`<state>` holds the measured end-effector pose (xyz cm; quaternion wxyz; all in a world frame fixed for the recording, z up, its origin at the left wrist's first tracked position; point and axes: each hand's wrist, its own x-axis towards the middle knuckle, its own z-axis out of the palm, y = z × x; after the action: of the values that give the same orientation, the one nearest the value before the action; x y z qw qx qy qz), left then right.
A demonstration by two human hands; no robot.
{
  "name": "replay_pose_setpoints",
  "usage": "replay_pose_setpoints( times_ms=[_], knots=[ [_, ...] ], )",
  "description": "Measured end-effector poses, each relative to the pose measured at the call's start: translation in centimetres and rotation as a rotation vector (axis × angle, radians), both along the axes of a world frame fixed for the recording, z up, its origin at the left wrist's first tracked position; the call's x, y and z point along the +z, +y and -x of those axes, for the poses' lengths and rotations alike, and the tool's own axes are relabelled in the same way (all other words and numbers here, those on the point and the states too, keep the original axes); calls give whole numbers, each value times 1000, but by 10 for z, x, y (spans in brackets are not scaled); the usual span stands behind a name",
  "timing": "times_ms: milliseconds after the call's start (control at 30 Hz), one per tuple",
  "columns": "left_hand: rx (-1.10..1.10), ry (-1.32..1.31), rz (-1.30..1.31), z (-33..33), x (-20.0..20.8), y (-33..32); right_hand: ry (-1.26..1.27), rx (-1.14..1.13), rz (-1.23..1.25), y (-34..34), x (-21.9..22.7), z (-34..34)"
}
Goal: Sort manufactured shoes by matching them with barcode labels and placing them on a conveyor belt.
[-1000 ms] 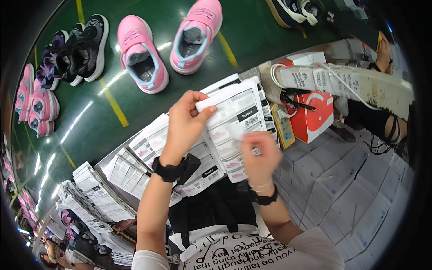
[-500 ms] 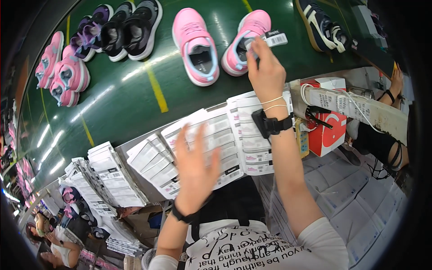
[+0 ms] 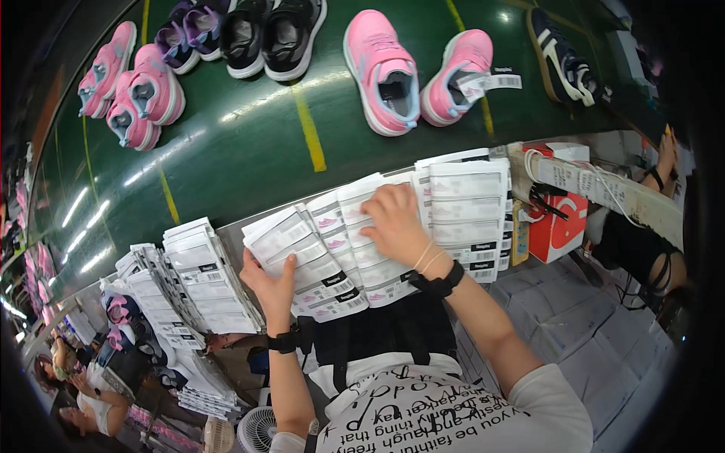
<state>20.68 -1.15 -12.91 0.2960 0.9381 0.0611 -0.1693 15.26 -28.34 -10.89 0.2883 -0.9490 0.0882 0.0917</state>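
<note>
The left hand (image 3: 270, 287) is at the left edge of the fanned label sheets (image 3: 332, 288), which lie at the near edge of the green table (image 3: 242, 170); its thumb rests on top and its index finger lies along the side, the two spread apart, while the other fingers are largely hidden, so whether they pinch any paper cannot be told; the right hand (image 3: 396, 226) lies over the upper middle of the same sheets, fingers bent and fingertips down on the paper, and I cannot tell whether they grip a sheet or only press on it; the palm covers part of the printing beneath

Beyond, on the table, stand two pink shoes (image 3: 381, 72), and a paper label (image 3: 504, 81) sticks out of the right one, its inner end hard to make out in the shoe's opening; the black shoes (image 3: 291, 38) and purple shoes (image 3: 202, 30) are cut off by the upper edge; a red box (image 3: 557, 226) is partly hidden behind a pale beam (image 3: 615, 192); a fan (image 3: 258, 429) is cropped at the lower edge; at far right a co-worker's hand (image 3: 667, 155) shows near the dark rim, too small for its hold to be read
</note>
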Motion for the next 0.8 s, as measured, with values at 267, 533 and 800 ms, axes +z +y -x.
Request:
replay_pose_setpoints(
  times_ms=[267,533,800],
  knots=[
    [-171,-199,-53,-1,62,-13,-305,-639,190,-37,57,78],
    [-175,679,813,65,33,-177,8,-784,133,-94,29,162],
    [-262,622,693,83,-3,-209,159,-957,-85,-102,42,151]
  ],
)
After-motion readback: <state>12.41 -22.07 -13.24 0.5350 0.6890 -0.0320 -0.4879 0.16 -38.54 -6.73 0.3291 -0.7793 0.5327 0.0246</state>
